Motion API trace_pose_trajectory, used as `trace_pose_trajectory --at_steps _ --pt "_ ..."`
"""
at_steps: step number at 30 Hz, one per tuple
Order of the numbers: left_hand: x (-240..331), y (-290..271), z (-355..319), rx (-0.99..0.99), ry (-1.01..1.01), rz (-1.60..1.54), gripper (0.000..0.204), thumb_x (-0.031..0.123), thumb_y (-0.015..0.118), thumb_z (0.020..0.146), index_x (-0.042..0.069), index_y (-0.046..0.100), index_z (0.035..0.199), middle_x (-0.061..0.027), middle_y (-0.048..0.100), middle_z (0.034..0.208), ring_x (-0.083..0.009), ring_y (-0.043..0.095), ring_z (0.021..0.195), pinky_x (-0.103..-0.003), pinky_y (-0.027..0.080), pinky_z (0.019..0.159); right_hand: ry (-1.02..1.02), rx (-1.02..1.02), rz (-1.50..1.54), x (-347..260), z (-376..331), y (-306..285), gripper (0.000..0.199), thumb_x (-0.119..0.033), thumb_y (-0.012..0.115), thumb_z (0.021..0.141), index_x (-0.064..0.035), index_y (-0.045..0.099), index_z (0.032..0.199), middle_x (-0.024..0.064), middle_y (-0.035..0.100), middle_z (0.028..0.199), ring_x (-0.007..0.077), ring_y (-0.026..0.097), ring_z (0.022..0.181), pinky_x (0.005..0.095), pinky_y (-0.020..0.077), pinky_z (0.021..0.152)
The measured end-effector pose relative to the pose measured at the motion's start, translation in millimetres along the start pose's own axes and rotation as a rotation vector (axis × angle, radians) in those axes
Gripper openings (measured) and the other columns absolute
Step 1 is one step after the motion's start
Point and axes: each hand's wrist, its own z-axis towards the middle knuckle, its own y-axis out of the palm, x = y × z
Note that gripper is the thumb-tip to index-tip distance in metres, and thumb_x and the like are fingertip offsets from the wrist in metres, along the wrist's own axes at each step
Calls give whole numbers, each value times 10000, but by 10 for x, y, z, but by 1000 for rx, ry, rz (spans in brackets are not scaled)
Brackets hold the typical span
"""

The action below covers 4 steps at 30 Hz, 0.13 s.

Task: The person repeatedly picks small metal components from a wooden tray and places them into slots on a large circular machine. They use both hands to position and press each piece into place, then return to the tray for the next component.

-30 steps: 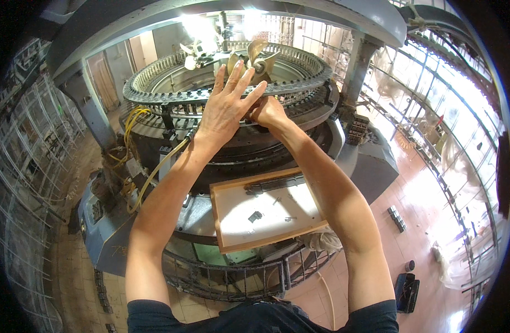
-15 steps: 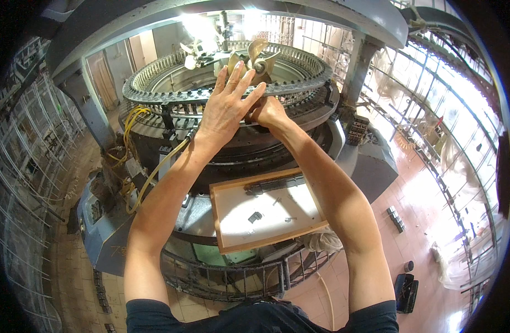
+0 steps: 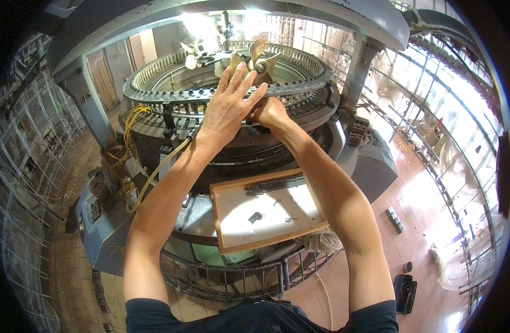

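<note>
Both my arms reach forward to a large round machine with a toothed metal ring [image 3: 171, 95], which looks like a circular knitting machine. My left hand [image 3: 227, 111] lies over the near side of the ring, its fingers stretched out and slightly spread, holding nothing. Just right of it and lower, my right hand [image 3: 270, 112] is curled in under the ring. Its fingertips are hidden behind the left hand and the ring, so whatever they grip cannot be made out. A brass-coloured fan [image 3: 260, 66] stands just beyond my fingers.
Below my hands sits a wooden-framed white tray [image 3: 238, 227] with small dark metal parts [image 3: 255, 217] and a long black strip. Yellow tubes [image 3: 134, 119] hang at the left. A grey post [image 3: 359, 69] stands at the right; a black case [image 3: 406, 293] lies on the floor.
My hands keep almost the same place and pose at the ring. The tray and the parts in it look unmoved.
</note>
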Motion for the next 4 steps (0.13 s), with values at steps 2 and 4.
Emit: trace_pose_trajectory --at_steps 2,4 --pt "-1 6 8 -22 -2 8 861 -147 686 797 237 523 1551 -123 487 1604 -348 333 1576 -533 205 1346 -43 -24 -92 -13 -14 -25 381 -115 785 861 49 722 1199 172 781 1086 257 742 974 388 577 820" --pt "5 0 5 -14 0 5 849 -137 684 807 233 521 1553 -125 482 1611 -339 317 1586 -529 206 1344 51 -43 -54 -44 -10 -35 383 -150 764 894 -21 727 1253 150 789 1128 277 747 991 411 575 848"
